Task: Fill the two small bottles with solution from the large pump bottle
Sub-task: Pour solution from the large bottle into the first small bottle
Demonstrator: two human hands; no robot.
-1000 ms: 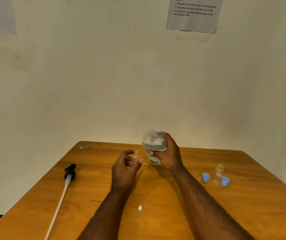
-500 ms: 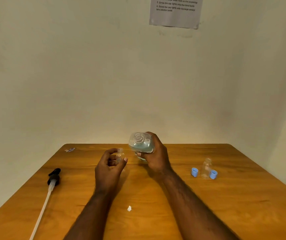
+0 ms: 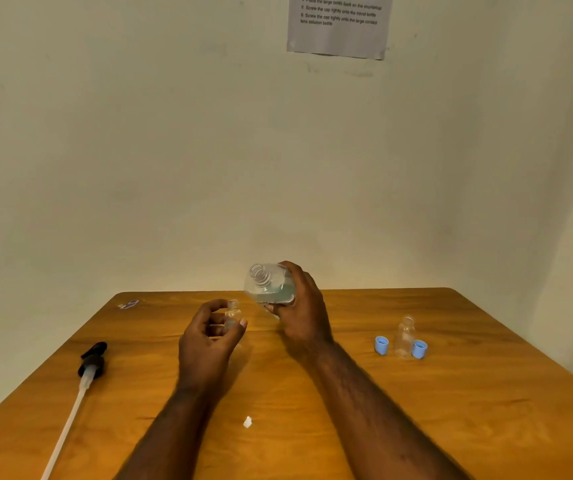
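Tilted further than before, the large bottle (image 3: 269,289) — clasped by the right grip (image 3: 304,308) at frame centre — leans its open mouth toward the small bottle (image 3: 232,313), pinched upright by the left grip (image 3: 209,341).

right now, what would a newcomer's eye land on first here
Mid-table, the right hand grips the large bottle, pump off, tilted toward the small bottle pinched in the left hand. A second small bottle stands at right between two blue caps; the black pump with its tube lies at far left on the wooden table.
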